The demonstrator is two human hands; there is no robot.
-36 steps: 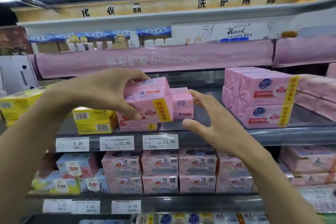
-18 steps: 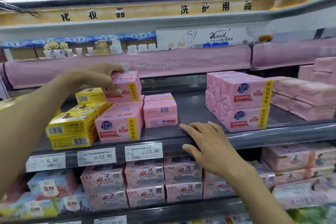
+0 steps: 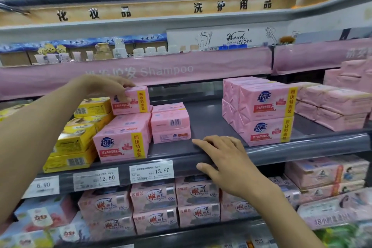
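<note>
The left hand (image 3: 108, 86), in the left centre of the frame, grips a pink plastic-wrapped rectangular soap pack with a yellow stripe (image 3: 133, 100) by its upper left corner. Its fingers (image 3: 125, 84) curl over the top edge and the thumb presses the front face. The pack stands upright with its label facing out. Its bottom edge meets the top of a second pink soap pack (image 3: 122, 143), which sits at the front of the dark grey metal shelf (image 3: 207, 119). Just right of these, a third pink pack with a barcode on its face (image 3: 171, 125) rests on the same shelf; whether it touches them I cannot tell. To the left, a stack of yellow cardboard boxes (image 3: 76, 143) stands against the pink packs.

The right hand (image 3: 227, 165), in the lower centre, lies on the shelf's front lip. Its fingers are straight and spread on top, the thumb is lower against the rail, and it holds nothing. Well apart to the right stands a two-high stack of pink packs (image 3: 265, 115). White price tags (image 3: 152, 171) sit on the rail, and rows of pink boxes (image 3: 153, 197) fill the shelf below. A pink banner reading "Shampoo" (image 3: 167, 69) runs across above.
</note>
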